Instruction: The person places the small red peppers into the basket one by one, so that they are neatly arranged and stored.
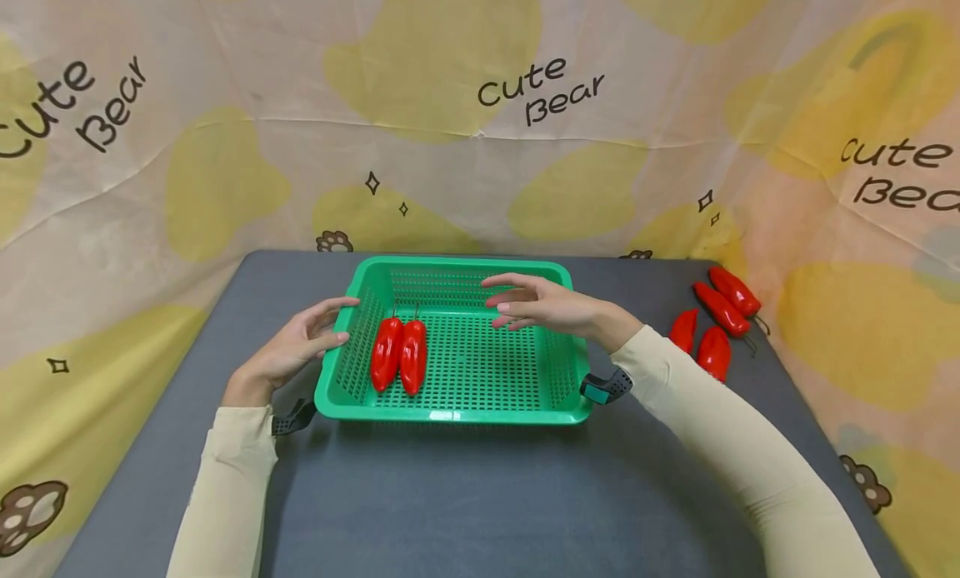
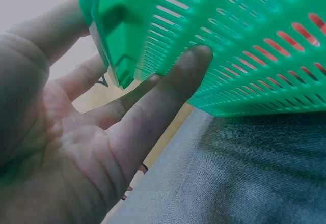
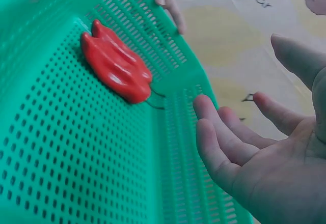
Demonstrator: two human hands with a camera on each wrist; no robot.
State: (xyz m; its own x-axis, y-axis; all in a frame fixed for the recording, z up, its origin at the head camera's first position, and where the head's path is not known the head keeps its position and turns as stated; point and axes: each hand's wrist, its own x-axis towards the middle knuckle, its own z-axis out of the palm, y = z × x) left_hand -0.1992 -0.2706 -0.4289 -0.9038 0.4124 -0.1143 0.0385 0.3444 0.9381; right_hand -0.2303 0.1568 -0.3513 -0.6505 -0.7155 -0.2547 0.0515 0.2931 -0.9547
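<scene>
A green perforated plastic basket (image 1: 480, 414) stands on the grey table. Two glossy red peppers (image 1: 412, 357) lie side by side at the left of its floor, stems toward the back. At the basket's left rim is my left hand (image 1: 296, 345), thumb and index fingertips touching the rim. In the left wrist view its other fingers (image 2: 137, 127) extend fairly straight along the outer wall. My right hand (image 1: 551, 305) hovers over the basket's right back part, fingers spread and loosely bent, holding nothing. Its palm (image 3: 285, 178) shows bare in the right wrist view.
Several more red peppers (image 1: 722, 310) lie at the table's (image 1: 480, 503) back right, partly hidden by my right sleeve (image 1: 697, 403). A patterned cloth (image 1: 450, 62) hangs behind the table and along its sides.
</scene>
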